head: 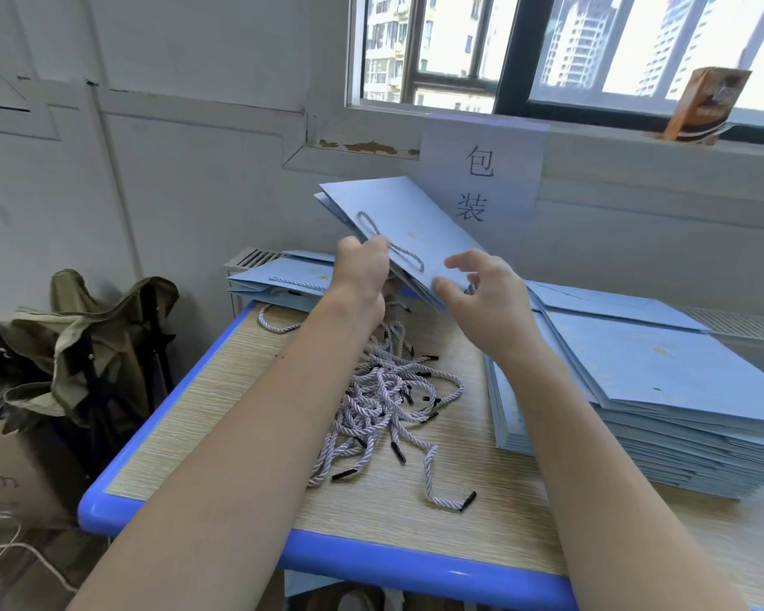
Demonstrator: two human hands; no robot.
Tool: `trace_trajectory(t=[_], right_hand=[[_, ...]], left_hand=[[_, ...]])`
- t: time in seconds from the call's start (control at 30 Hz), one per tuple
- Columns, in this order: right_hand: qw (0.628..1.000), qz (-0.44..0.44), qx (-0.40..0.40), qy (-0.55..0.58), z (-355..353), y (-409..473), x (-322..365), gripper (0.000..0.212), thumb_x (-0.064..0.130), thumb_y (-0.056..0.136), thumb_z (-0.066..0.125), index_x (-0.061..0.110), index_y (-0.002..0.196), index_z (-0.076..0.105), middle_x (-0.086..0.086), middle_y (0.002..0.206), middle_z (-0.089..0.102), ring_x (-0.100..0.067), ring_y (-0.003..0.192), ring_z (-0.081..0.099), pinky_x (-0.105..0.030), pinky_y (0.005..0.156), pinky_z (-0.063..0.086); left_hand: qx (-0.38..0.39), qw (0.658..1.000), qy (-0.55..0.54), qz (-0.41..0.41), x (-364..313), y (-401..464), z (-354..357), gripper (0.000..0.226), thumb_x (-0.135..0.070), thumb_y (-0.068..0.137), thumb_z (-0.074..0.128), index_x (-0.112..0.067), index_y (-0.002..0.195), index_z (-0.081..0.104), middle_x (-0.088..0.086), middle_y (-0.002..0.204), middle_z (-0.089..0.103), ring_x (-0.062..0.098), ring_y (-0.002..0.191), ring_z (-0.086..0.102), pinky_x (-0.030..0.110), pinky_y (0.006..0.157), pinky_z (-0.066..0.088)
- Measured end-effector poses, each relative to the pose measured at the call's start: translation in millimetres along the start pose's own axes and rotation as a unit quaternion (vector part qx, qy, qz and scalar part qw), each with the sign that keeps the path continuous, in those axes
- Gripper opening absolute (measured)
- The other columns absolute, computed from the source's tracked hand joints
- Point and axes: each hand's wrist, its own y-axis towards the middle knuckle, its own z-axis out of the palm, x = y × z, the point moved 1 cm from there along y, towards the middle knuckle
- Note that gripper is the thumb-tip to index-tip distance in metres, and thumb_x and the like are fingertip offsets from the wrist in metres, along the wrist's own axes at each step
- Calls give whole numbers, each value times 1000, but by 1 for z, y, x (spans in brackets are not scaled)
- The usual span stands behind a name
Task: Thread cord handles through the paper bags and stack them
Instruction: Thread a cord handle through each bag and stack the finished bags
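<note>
I hold a flat light-blue paper bag tilted in the air above the far side of the table. A twisted white cord handle loops across its face. My left hand grips the bag's near edge by the cord. My right hand pinches the bag's lower corner, its other fingers loosely spread. A pile of loose white cords with black tips lies on the table under my arms. A thick stack of flat blue bags sits at the right. Bags with cords in them lie stacked at the far left.
The table has a wood-grain top with a blue rim. A paper sign hangs on the wall behind the bag. A folded green chair and a cardboard box stand left of the table. An orange carton stands on the windowsill.
</note>
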Motion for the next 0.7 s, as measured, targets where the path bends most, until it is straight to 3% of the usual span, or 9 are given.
trace_trajectory(t=[0.17, 0.33, 0.47, 0.57, 0.7], right_hand=[[1000, 5, -17, 15, 3, 0, 2, 31, 37, 95, 65, 19, 121, 65, -6, 123, 61, -25, 116, 56, -40, 100, 45], [999, -16, 5, 36, 2, -5, 9, 48, 52, 90, 67, 19, 124, 63, -1, 124, 65, -17, 114, 60, -33, 95, 47], [994, 3, 28, 107, -2, -4, 12, 39, 37, 93, 70, 16, 123, 60, 2, 119, 66, -16, 100, 69, -38, 90, 55], [990, 27, 22, 137, -4, 1, 6, 26, 25, 93, 71, 18, 116, 63, 1, 115, 70, -17, 94, 71, -48, 91, 56], [990, 50, 11, 134, -6, 2, 3, 34, 22, 86, 66, 19, 119, 61, 2, 107, 71, -20, 93, 71, -51, 87, 58]], left_hand=[[28, 998, -49, -24, 3, -2, 0, 29, -16, 104, 46, 6, 119, 55, 17, 89, 63, 29, 72, 63, 34, 58, 53], [66, 997, -19, 41, -1, -7, 6, 25, -28, 103, 53, -5, 109, 60, 13, 94, 69, 25, 77, 68, 34, 62, 56], [98, 981, 76, 146, -2, -12, 9, 19, -33, 98, 61, -15, 92, 62, 3, 81, 63, 13, 73, 62, 38, 68, 55], [118, 971, 115, 173, 5, -12, 10, 16, -30, 99, 60, -14, 102, 61, 3, 89, 69, 10, 74, 67, 37, 75, 59], [154, 956, 150, 199, 12, -15, 13, 13, -23, 99, 60, -15, 109, 61, 7, 94, 72, 11, 74, 70, 29, 69, 57]])
